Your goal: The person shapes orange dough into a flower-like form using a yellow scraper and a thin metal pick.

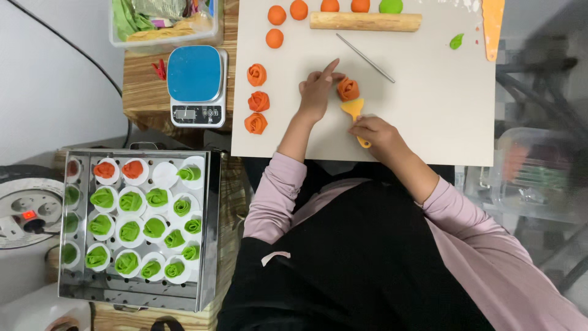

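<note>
On the pale work mat (pixel 429 110) covering the desk I count five plain orange dough balls (pixel 277 15) near the far edge, with one green ball (pixel 391 5) at the end of that row. Three finished orange dough roses (pixel 258 101) sit in a column on the mat's left side, and a fourth orange rose (pixel 348 89) lies in the middle, between the person's hands. There is one wooden rolling pin (pixel 365 21), one thin metal rod (pixel 365 58), one small green scrap of dough (pixel 456 41) and one orange scraper (pixel 492 24) at the far right.

The left hand (pixel 317 95) rests on the mat just beside the fourth rose, its fingers loosely curled against the rose's side and the forefinger stretched out straight; it grips nothing. The right hand (pixel 375 130) is closed around the handle of a small yellow spatula (pixel 354 110), whose flat blade touches the base of that rose.

Off the mat to the left stands one blue kitchen scale (pixel 196 83). Nearer, a metal steamer tray (pixel 205 245) holds paper cups: two orange roses in the back row and many green ones; I cannot count those at its edge surely.
</note>
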